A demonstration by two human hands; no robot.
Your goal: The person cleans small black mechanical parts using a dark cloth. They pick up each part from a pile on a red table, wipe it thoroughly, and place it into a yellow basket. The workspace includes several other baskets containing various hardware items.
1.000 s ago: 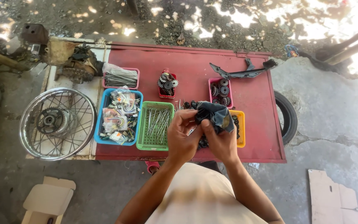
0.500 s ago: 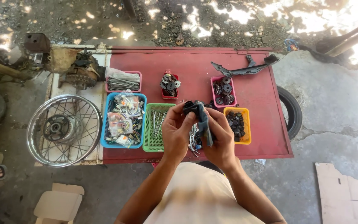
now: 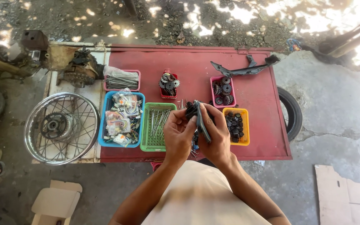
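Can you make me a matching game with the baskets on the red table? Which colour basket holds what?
Things:
1. blue basket
2. green basket
3. yellow basket
4. pink basket right of the middle

What is inside:
a. thin metal rods
b. toothed gear wheels
c. small packets and bits in many colours
d. small black parts

Pairs: 1-c, 2-a, 3-d, 4-b

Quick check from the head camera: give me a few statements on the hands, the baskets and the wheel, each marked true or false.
1. Both hands, left hand and right hand, hold a dark part above the red table. True.
2. The green basket holds gears. False: it holds thin metal rods.
3. The spoked wheel lies left of the blue basket. True.
4. The yellow basket is empty. False: it holds small black parts.
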